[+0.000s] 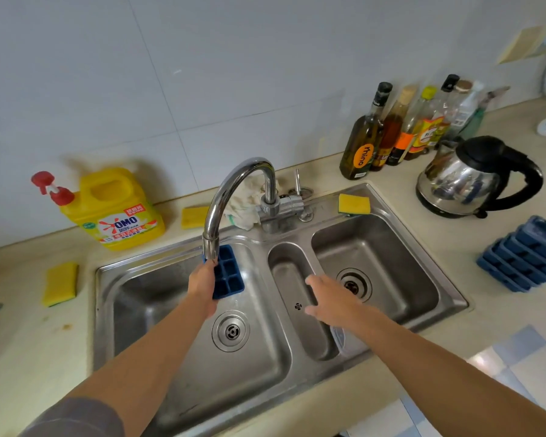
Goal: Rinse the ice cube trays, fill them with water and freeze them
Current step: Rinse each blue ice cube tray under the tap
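Over the left basin (158, 313) of a steel sink (451, 288): left hand (202, 287), fingers curled round one long edge of a blue ice cube tray (229, 275); the fingertips are hidden behind the tray, so their exact lie cannot be told. Tray held in the air, cavities facing the camera, its far end just beneath the faucet spout (210, 247) and partly hidden by it. No stream of water can be made out at the spout. Right hand (331, 299): holding nothing, fingers (312, 281) straight and spread, hovering above the narrow middle basin (300, 329), well short of the faucet lever (297, 182) at the base of the tap. On the counter to the right, apart from the sink: a stack of blue ice cube trays (524, 257), near a steel electric kettle (473, 178). Behind the kettle, a row of oil and sauce bottles (391, 134). Behind the tap, a crumpled white cloth (246, 206); yellow sponges (354, 204) on the sink ledge and counter; a yellow detergent jug (117, 209) at far left. Judged step: rinsing, first tray in position, the stack not yet dealt with. Next move probably calls for the free hand to reach the lever and start the flow, while the tray is kept under the spout and tipped to drain.
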Motion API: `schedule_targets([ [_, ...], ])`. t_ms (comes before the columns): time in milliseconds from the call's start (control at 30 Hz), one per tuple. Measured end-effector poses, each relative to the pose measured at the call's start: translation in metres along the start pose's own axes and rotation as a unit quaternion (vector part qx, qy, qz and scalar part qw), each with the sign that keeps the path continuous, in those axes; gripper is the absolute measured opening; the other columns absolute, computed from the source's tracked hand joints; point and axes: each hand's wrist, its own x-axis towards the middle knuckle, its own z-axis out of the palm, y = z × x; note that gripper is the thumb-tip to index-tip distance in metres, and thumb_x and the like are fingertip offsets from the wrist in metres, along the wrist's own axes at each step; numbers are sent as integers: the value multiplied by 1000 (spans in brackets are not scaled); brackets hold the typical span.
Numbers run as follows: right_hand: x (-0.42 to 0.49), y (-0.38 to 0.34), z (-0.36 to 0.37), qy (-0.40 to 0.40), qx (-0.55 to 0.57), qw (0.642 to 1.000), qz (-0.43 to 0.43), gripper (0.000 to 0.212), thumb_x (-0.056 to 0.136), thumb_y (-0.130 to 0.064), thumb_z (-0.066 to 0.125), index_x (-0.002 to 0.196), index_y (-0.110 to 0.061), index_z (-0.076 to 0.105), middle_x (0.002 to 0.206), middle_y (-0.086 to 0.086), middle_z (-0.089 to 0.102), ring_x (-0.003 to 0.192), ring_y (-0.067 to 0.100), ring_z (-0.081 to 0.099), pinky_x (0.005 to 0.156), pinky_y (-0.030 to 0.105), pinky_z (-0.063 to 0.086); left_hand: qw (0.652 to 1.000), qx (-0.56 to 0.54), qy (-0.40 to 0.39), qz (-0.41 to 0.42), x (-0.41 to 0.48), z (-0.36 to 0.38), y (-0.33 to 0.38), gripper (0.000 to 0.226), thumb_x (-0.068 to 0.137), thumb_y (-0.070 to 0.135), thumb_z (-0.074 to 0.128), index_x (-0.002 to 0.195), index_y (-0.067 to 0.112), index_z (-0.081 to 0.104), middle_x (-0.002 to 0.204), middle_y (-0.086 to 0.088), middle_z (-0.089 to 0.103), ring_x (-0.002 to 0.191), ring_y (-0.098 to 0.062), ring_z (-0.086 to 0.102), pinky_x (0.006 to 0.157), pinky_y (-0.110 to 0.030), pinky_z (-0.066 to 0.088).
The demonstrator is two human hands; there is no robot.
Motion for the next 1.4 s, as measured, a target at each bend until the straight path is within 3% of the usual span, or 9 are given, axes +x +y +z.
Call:
schedule_targets([
  [100, 17, -51, -7, -14, 180, 984, -11, 59, 93, -45, 65, 141, -16, 46, 139, 5, 55, 121, 23, 59, 92, 36, 46, 1000, -28, -3, -1, -10, 0, 1, 24, 102, 29, 57, 121, 16, 61, 114, -12, 70, 99, -32, 70, 82, -47, 59],
  [200, 29, -94, -7, -47, 386, 921, 7, 51, 92, -55, 61, 127, -20, 53, 116, 1, 66, 85, 18, 73, 81, 42, 61, 998, -63, -14, 1, -20, 4, 1, 25, 98, 35, 62, 115, 17, 64, 104, -9, 75, 91, -30, 74, 71, -42, 60],
  [300, 41, -125, -4, -79, 481, 873, 20, 38, 98, -42, 62, 125, -16, 54, 106, 9, 71, 71, 20, 75, 70, 38, 64, 996, -92, -12, 14, -23, 1, 3, 23, 100, 30, 57, 117, 16, 64, 107, -11, 75, 96, -31, 73, 74, -41, 59],
  [600, 64, -147, -17, 7, 406, 914, 22, 19, 96, -27, 61, 113, -19, 66, 96, 11, 72, 72, 24, 72, 59, 32, 61, 996, 83, -34, 18, -11, -45, 22, 22, 99, 1, 44, 112, 9, 60, 103, -18, 70, 83, -29, 74, 65, -38, 62],
  [833, 70, -156, -23, -12, 508, 858, 77, 19, 97, -11, 57, 116, -14, 61, 104, 15, 69, 74, 25, 68, 62, 38, 63, 974, 141, -177, -2, -10, -42, 23, 34, 95, -5, 38, 107, 16, 62, 84, -12, 66, 64, -23, 56, 61, -34, 59],
  [1000, 70, -165, -20, 18, 420, 906, 50, 28, 89, -2, 51, 111, -18, 59, 104, 4, 68, 87, 22, 71, 60, 32, 61, 974, 141, -175, 11, 0, -45, 21, 37, 90, -9, 39, 106, 11, 66, 82, -15, 76, 68, -25, 68, 65, -36, 61],
  [1100, 72, -163, -17, 55, 385, 920, 56, 14, 91, -6, 51, 97, -10, 63, 85, 9, 71, 67, 21, 67, 53, 36, 57, 971, 127, -204, 14, 0, -46, 19, 37, 88, -10, 39, 109, 9, 62, 79, -15, 72, 66, -26, 61, 63, -36, 58],
  [1167, 73, -163, -14, 44, 350, 935, 39, 17, 93, -10, 49, 84, -8, 63, 66, 12, 68, 53, 22, 61, 53, 39, 55, 977, 123, -173, 23, 1, -47, 17, 38, 90, -10, 41, 113, 13, 61, 76, -12, 71, 63, -24, 60, 61, -35, 58],
  [1400, 87, -180, -2, 31, 404, 913, 48, 21, 97, -5, 42, 103, -10, 62, 75, 14, 65, 47, 17, 54, 45, 31, 43, 991, 93, -86, 38, 3, -55, 21, 43, 88, -11, 35, 114, 10, 61, 68, -8, 65, 49, -16, 50, 53, -31, 48],
])
